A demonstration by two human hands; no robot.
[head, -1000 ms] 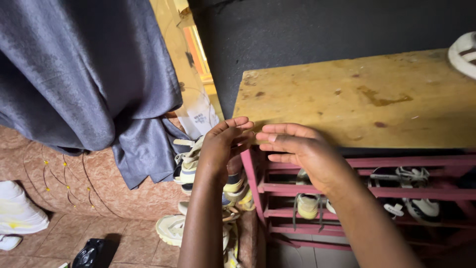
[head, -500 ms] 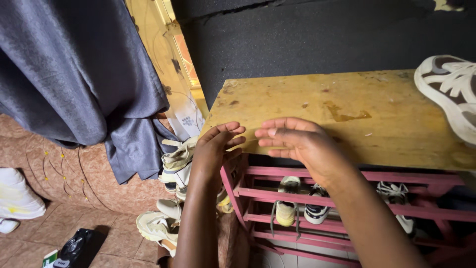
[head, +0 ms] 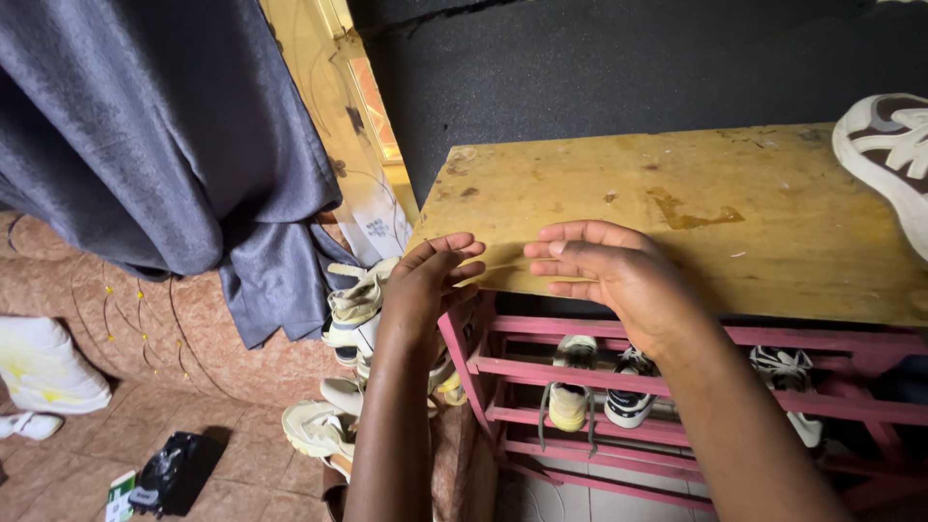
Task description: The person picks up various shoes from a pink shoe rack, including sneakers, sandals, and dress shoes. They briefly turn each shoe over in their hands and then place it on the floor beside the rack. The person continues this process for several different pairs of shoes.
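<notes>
left hand (head: 425, 285), right hand (head: 619, 275) spread flat, holding nothing, at stained yellow wooden shelf top (head: 773, 222) edge.

Dark wall (head: 628, 68), grey curtain (head: 145, 126), pink shoe rack (head: 696, 377), brown patterned floor (head: 87, 474)

A rough, stained yellow wooden board (head: 696, 213) tops a matt pink-painted wooden rack (head: 677, 387); grey cloth curtain (head: 164, 126).

Grey curtain (head: 164, 145) hung up and left of fingers (head: 580, 253). Pale sneakers (head: 353, 309) were piled just left of fingers, under curtain hem. Brown-and-white shoe (head: 894, 155) lay well right of fingers. Yellowish sneaker (head: 570, 396) and black-and-white sneaker (head: 628, 401) sat side by side below fingers. Black bag (head: 174, 472) lay on floor far down-left. Dark wall (head: 628, 68) stood above fingers.
</notes>
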